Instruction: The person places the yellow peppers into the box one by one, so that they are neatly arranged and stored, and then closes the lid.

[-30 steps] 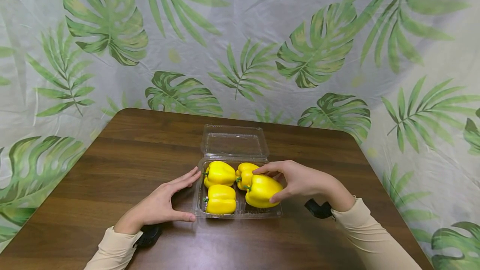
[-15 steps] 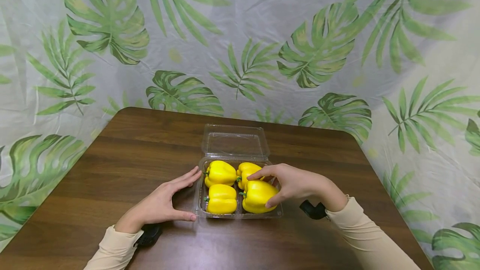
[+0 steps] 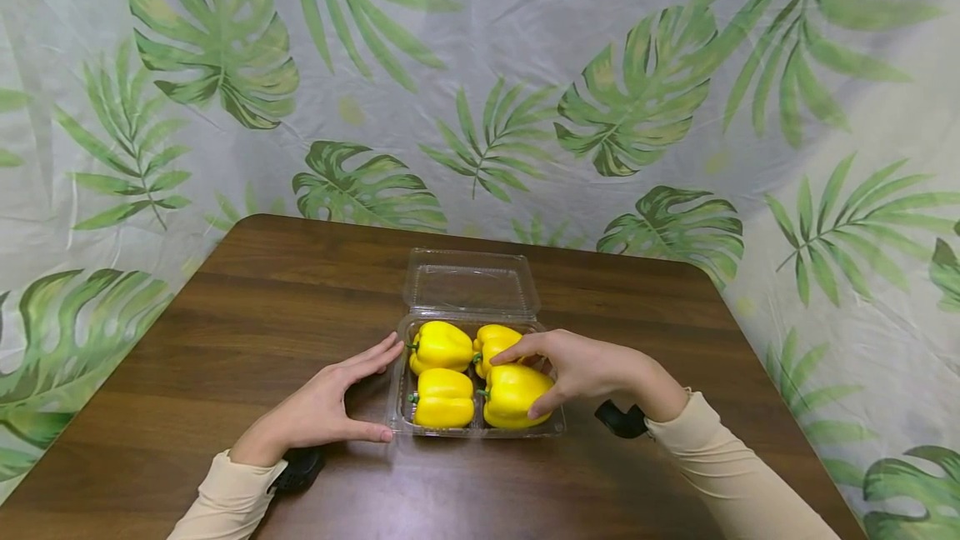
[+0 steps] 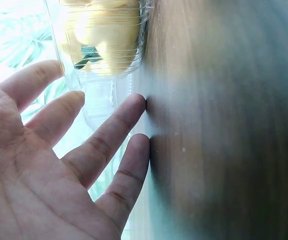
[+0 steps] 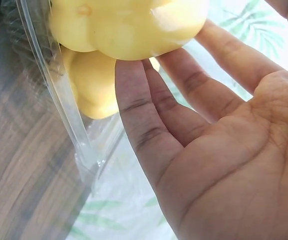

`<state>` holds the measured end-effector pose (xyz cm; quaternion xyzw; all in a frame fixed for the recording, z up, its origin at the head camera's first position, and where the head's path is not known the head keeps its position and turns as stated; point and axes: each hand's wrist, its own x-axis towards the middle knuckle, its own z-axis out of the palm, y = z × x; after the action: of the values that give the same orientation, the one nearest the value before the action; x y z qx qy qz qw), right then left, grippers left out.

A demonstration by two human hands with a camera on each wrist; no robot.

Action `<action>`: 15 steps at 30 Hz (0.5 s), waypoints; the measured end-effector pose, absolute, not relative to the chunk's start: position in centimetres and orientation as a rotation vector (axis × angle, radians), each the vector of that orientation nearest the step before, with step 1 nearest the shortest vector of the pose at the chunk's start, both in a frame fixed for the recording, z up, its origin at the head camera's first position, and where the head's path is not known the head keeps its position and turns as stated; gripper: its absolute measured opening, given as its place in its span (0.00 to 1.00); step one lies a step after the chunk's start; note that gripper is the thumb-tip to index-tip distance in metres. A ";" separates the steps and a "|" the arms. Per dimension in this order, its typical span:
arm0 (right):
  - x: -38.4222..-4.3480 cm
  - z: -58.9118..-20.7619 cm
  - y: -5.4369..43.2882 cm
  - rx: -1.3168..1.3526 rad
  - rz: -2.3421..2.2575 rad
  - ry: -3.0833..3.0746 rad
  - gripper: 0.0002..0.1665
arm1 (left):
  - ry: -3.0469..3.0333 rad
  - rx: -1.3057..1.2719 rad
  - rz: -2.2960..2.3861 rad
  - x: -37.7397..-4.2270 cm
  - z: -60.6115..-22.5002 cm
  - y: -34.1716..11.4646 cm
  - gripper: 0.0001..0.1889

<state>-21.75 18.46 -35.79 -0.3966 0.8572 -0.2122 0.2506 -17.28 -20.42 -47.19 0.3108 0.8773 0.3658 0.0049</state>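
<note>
A clear plastic clamshell container (image 3: 392,407) sits on the table with its lid folded back. Yellow bell peppers fill its base two by two. My right hand (image 3: 588,369) grips the front right bell pepper (image 3: 512,401), thumb on the near side and fingers over the far side. In the right wrist view, the fingertips press against this bell pepper (image 5: 129,27). Behind it is the back right bell pepper (image 3: 495,342), partly covered by my fingers. On the left lie two more, the back bell pepper (image 3: 444,348) and the front bell pepper (image 3: 444,400). My left hand (image 3: 311,411) spreads its straight fingers along the container's left side.
The transparent lid (image 3: 472,283) lies back behind the base. Everything stands on a dark brown wooden table (image 3: 300,282) with rounded far corners. A leaf-patterned cloth (image 3: 495,40) hangs beyond the far edge.
My right hand has lowered the bell pepper leftward into the front right spot of the container, shifting slightly during the last half second. The left hand has stayed in place.
</note>
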 end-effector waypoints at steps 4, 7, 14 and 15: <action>-21.8 -35.9 18.4 -1.076 -0.571 2.324 0.43 | 2.750 0.975 1.144 -17.3 -47.2 -20.4 0.58; -21.9 -36.1 18.3 -1.066 -0.565 2.321 0.43 | 2.754 0.974 1.141 -17.3 -47.2 -20.4 0.58; -21.8 -36.1 18.1 -1.053 -0.528 2.334 0.43 | 2.761 0.976 1.137 -17.3 -47.3 -20.4 0.58; -21.8 -36.0 18.0 -1.056 -0.524 2.337 0.43 | 2.762 0.977 1.136 -17.3 -47.3 -20.4 0.58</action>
<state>-21.76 18.05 -36.05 -0.3897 0.8623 -0.1934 0.2590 -17.29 -20.39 -47.31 0.3109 0.8790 0.3616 -0.0002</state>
